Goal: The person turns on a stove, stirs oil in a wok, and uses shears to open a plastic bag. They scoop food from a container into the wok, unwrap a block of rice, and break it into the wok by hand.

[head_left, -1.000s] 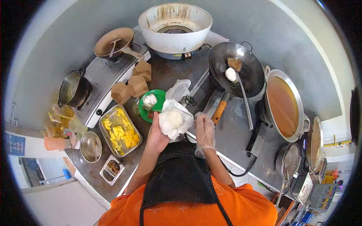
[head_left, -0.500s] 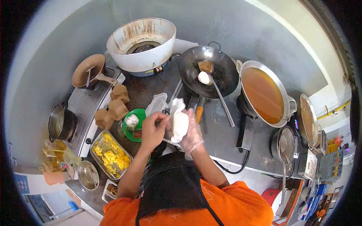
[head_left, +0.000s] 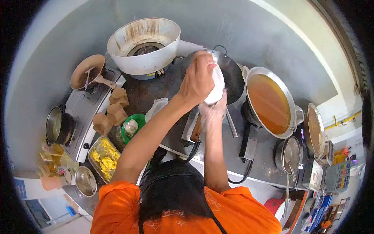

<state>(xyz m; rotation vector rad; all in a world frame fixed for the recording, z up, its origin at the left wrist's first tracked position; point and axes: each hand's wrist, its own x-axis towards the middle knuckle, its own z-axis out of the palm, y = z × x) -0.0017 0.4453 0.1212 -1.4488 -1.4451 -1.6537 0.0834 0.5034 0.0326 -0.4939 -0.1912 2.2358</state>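
Observation:
A smooth white bundle (head_left: 216, 85), perhaps wrapped in thin plastic, is held up over the near side of the black wok (head_left: 234, 74). My bare left hand (head_left: 198, 80) closes its fingers on the bundle's upper end. Lower down, my right hand (head_left: 214, 110) in a clear plastic glove grips its bottom end; blur softens those fingers. Both hands hide most of the wok and whatever lies in it. A metal utensil handle (head_left: 231, 124) slants out of the wok towards me. Below my right hand is the wok's wooden handle (head_left: 196, 128).
On the right stands a large pan of brown liquid (head_left: 269, 103), with a strainer (head_left: 291, 152) nearer me. Left are a green bowl (head_left: 141, 120), a tray of yellow food (head_left: 104, 159), brown paper cups (head_left: 116, 113) and a stove (head_left: 83, 117). A white ring-shaped burner guard (head_left: 144, 64) stands behind.
Both hands have moved forward and right with the white bundle, from above the counter edge to over the wok. My left hand has gone from beside the bundle to its top end.

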